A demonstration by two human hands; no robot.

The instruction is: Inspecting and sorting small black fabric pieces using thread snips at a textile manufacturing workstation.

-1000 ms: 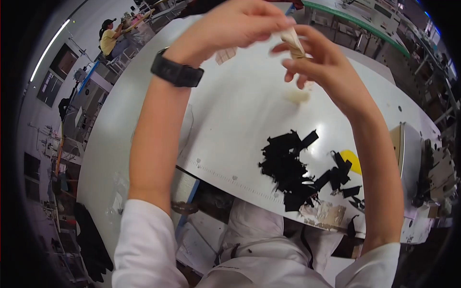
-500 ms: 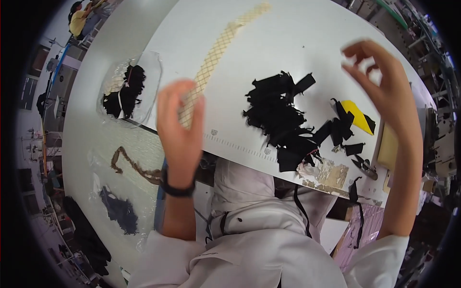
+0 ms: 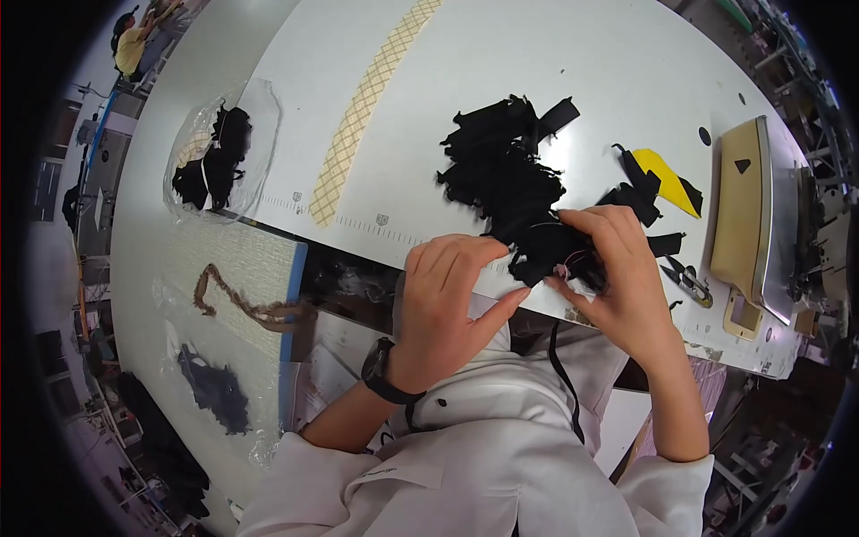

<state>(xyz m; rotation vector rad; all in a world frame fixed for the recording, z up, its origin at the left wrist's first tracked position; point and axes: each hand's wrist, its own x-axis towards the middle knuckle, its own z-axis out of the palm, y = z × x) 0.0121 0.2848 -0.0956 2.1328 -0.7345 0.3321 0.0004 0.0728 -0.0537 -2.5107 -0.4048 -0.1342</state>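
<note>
An overlapping row of small black fabric pieces (image 3: 506, 170) lies on the white table, its near end at the table's front edge. My left hand (image 3: 452, 291) is at the left corner of that end, thumb and index finger apart, tips at the fabric's edge. Curved round the right side of the same end is my right hand (image 3: 622, 277), with black fabric between thumb and fingers. A pink thread tie (image 3: 562, 270) shows by the right thumb. Part of the end is hidden beneath the right fingers.
Right of the pile lie a yellow-and-black fabric piece (image 3: 662, 182), thread snips (image 3: 687, 282) and a cream-coloured machine (image 3: 741, 201). Leftward are a checked tape strip (image 3: 362, 107), a clear bag of black pieces (image 3: 215, 161), a brown cord (image 3: 237, 300) and a bagged dark-blue piece (image 3: 215, 389).
My right hand has come down from the upper right to the pile's near end. My left hand has moved right, away from the checked strip, to the pile. The view has shifted slightly.
</note>
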